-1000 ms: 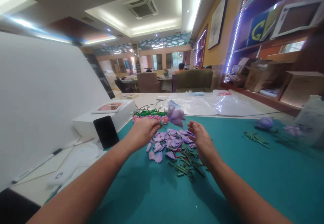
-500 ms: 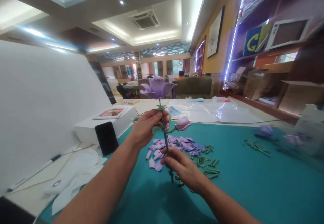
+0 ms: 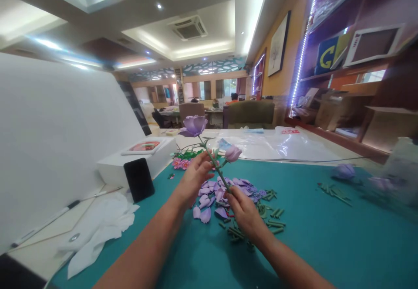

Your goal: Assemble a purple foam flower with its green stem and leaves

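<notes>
A purple toy rose (image 3: 195, 125) on a long green stem (image 3: 219, 171) tilts to the upper left over the mat. From its side branch grows a paler pink-purple bud (image 3: 233, 153). My right hand (image 3: 246, 210) is closed round the lower end of the stem. Beside the middle of the stem is my left hand (image 3: 196, 178), its fingers apart and loosely bent; any light touch on the stem is hard to make out. Below lie a heap of loose purple petal pieces (image 3: 205, 215) and several green stem pieces (image 3: 237, 233).
Pink flowers with green leaves (image 3: 181, 163) lie at the back of the green mat (image 3: 313, 236). At left stand a black phone-like slab (image 3: 139, 179) and a white box (image 3: 111, 164), with crumpled white tissue (image 3: 98, 241) nearby. More purple flowers (image 3: 346, 171) are at right, clear plastic sheeting (image 3: 271, 143) behind.
The flower has gone from upright to leaning left, and lower. My left hand has loosened from the stem below the bloom. My right hand now grips nearer the stem's lower end.
</notes>
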